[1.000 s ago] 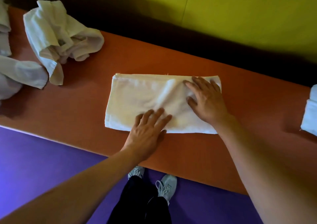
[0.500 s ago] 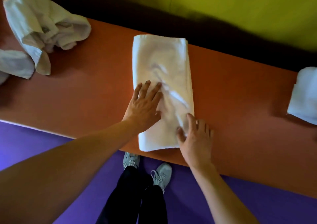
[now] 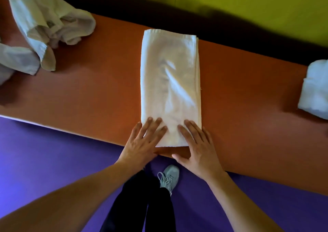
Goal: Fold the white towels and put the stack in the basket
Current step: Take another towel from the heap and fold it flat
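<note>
- Your left hand (image 3: pixel 143 141) and right hand (image 3: pixel 197 148) lie flat, fingers straight and spread, on the near end of the towel (image 3: pixel 170 82); neither grips anything.
- The towel, folded to a long strip, runs from the front edge of the bench (image 3: pixel 88 98) to its back edge, near the middle of its length.
- A crease runs slantwise down the strip's middle; sweep your palms away from you, toward the back edge, to press it flat before folding.
- The next fold, by the look of it, brings the near end over to the far end: pinch both near corners together and keep the right side's layered edges lined up.
- The near end sits right at the front edge, so take care it does not slip off.
- Crumpled towels (image 3: pixel 49 24) wait at the back left corner; a folded pile (image 3: pixel 315 89) sits at the right end.
- No basket is in view.
</note>
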